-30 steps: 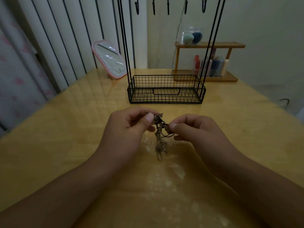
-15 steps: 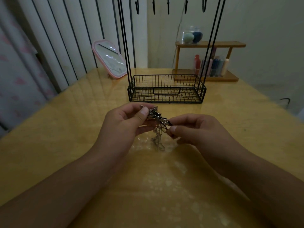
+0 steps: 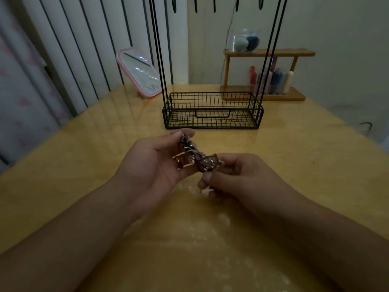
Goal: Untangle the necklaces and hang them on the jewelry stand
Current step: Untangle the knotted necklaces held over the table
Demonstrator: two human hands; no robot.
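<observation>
A tangled clump of necklaces (image 3: 196, 157), dark cord mixed with silvery chain, is stretched between my two hands above the yellow table. My left hand (image 3: 151, 163) pinches its upper end by the fingertips, palm turned up. My right hand (image 3: 235, 175) grips the lower end, fingers curled over it. The black wire jewelry stand (image 3: 212, 111) rises just beyond my hands: a mesh basket base with thin upright rods and a row of hooks (image 3: 214, 5) at the top edge of the view. Nothing hangs on the hooks I can see.
A pink-framed mirror (image 3: 140, 72) leans at the back left. A wooden shelf (image 3: 267, 53) at the back right carries a clear jar with sponges and a row of small bottles. Striped wall and curtain run along the left side.
My left hand has turned palm-up and lifted its end of the clump. The hanging loop has been drawn up off the table into a bundle stretched between both hands.
</observation>
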